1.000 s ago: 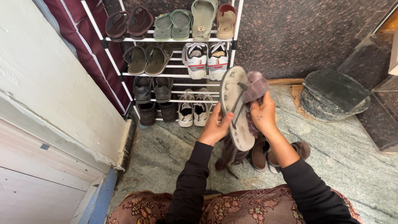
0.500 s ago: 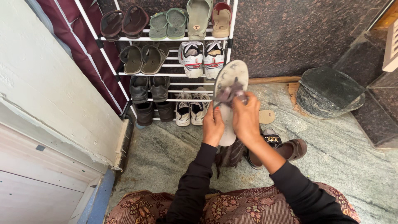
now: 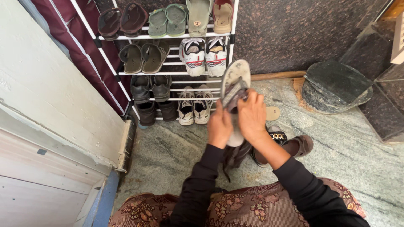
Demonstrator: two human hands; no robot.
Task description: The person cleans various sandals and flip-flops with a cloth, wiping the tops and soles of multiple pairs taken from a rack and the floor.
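Item: shoe rack (image 3: 126, 73), white-framed, left of the grip, well apart; sandals, sneakers, dark shoes shelved.
Left hand (image 3: 219, 128): closed round the lower sole of a flip-flop (image 3: 235, 73).
Flip-flop: pale, held upright between both hands; judged light, flexible, best gripped at the sole edges.
Right hand (image 3: 251, 117): closed on a dark cloth (image 3: 232, 93), apparently pressed against the strap.
Below the grip: brown sandal (image 3: 301, 146) on the floor.

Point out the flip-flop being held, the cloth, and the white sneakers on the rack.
flip-flop (image 3: 238, 71), head view, toe end of sole.
cloth (image 3: 232, 93), head view, bunched part.
white sneakers (image 3: 193, 56), head view, left shoe's upper.
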